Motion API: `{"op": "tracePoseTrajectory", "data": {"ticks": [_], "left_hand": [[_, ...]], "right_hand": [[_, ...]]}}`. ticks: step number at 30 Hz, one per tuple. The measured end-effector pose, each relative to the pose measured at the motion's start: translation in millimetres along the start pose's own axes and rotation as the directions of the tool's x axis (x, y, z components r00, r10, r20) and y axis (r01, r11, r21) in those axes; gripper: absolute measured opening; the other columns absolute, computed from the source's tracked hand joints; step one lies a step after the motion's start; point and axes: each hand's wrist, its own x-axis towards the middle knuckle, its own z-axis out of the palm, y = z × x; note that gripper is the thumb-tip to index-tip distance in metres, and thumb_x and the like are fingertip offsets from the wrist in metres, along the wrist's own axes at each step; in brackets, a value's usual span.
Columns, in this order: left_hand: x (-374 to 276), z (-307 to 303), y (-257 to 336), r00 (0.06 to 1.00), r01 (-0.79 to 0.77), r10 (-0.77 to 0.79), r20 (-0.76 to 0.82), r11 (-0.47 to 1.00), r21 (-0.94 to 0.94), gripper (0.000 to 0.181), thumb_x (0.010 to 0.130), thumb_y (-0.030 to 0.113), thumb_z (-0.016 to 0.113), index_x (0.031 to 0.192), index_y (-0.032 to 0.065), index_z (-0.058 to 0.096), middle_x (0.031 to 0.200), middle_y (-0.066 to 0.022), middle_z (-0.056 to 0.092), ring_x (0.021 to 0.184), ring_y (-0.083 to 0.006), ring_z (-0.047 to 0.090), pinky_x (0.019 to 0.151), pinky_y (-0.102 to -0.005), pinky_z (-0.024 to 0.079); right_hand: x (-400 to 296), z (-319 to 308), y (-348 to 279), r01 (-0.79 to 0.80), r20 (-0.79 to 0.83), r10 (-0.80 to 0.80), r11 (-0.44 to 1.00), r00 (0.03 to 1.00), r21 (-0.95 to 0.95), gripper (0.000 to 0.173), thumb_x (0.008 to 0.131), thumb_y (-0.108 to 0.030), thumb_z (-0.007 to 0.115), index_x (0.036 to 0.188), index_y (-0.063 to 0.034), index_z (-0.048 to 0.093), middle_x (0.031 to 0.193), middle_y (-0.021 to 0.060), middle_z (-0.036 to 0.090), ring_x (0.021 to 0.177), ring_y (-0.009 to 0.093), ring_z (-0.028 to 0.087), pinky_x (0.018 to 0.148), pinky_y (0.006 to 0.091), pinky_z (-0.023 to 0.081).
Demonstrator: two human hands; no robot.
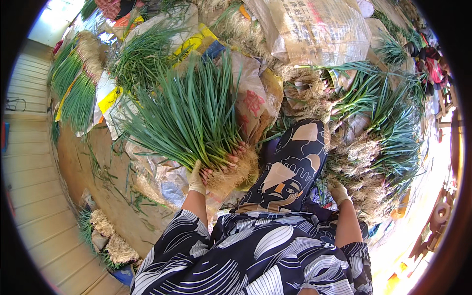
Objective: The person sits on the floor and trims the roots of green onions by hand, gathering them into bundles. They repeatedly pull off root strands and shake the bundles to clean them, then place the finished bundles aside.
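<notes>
My left hand (196, 179), in a pale glove, is at the near left edge of a large bundle of green onions (199, 121), against the stems just above their reddish bulbs. The bundle's leaves fan up and left; its bushy tan roots (238, 171) face right, towards my knee. Whether the fingers close on stems cannot be told. My right hand (337, 191), gloved too, is low beside my right thigh, at the left edge of a heap of rooted green onions (363, 184). Its fingertips are partly hidden, and nothing held shows clearly.
Woven plastic sacks (324, 33) lie across the far side. More green onion bundles (79, 88) stand at the left, with a loose leafy pile (147, 55) nearby. Cut leaves litter the brown floor (110, 184). A rooted bundle (120, 247) lies at lower left. A person's patterned clothing (108, 8) shows at the top.
</notes>
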Motion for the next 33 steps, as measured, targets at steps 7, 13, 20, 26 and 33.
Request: {"op": "tracePoseTrajectory", "data": {"ticks": [7,13,20,26,33], "left_hand": [[5.7,36.3,20.4,0.752,-0.447,0.589,-0.298,0.786,0.426,0.12,0.068,0.014,0.084,0.149,0.0143,-0.005,0.139,-0.0199,0.038,0.101,-0.0274,0.058,0.081,-0.0393,0.053],[9.7,60.4,6.8,0.82,-0.039,0.412,-0.397,0.732,0.68,0.128,0.059,0.014,0.087,0.149,0.0164,-0.005,0.128,-0.0214,0.046,0.095,-0.0307,0.059,0.062,-0.0396,0.054],[18.8,-1.6,37.1,0.986,-0.032,0.06,-0.153,0.983,0.18,0.037,0.075,0.005,0.073,0.105,0.0042,0.052,0.069,-0.0114,0.062,0.042,-0.0223,0.056,0.034,-0.0323,0.047],[-3.7,-36.1,120.9,0.998,0.021,-0.019,0.059,0.999,-0.034,0.037,0.079,0.018,0.074,0.105,0.0006,0.054,0.088,-0.0161,0.065,0.051,-0.0153,0.059,0.044,-0.0246,0.054],[-4.7,-31.5,219.4,0.999,-0.024,0.036,0.02,0.906,-0.422,0.022,0.086,0.023,0.068,0.09,0.0041,0.059,0.077,-0.0125,0.062,0.051,-0.0093,0.056,0.041,-0.0205,0.049]], "right_hand": [[19.0,30.3,38.5,0.007,-0.048,-0.008,1.0,0.999,-0.01,0.041,0.087,-0.025,0.059,0.125,-0.0087,0.058,0.12,0.0165,0.061,0.115,0.029,0.056,0.097,0.0345,0.042],[14.3,40.4,40.5,-0.065,0.033,0.064,0.998,0.997,0.025,0.042,0.088,-0.02,0.058,0.125,-0.0014,0.056,0.123,0.0143,0.061,0.114,0.021,0.057,0.097,0.0304,0.041],[5.3,32.2,24.9,-0.068,0.008,0.068,0.994,0.998,0.086,0.038,0.088,-0.025,0.058,0.121,-0.0064,0.06,0.113,0.0156,0.065,0.106,0.025,0.061,0.091,0.0329,0.045],[6.9,25.6,13.2,-0.095,-0.017,0.095,0.995,0.995,-0.018,0.037,0.088,-0.025,0.058,0.121,-0.008,0.061,0.114,0.0151,0.065,0.108,0.025,0.061,0.092,0.0334,0.045],[17.0,28.3,23.1,-0.045,0.007,0.045,0.997,0.999,0.059,0.035,0.088,-0.022,0.058,0.121,-0.0094,0.062,0.114,0.0142,0.065,0.109,0.025,0.061,0.094,0.0328,0.044]]}}
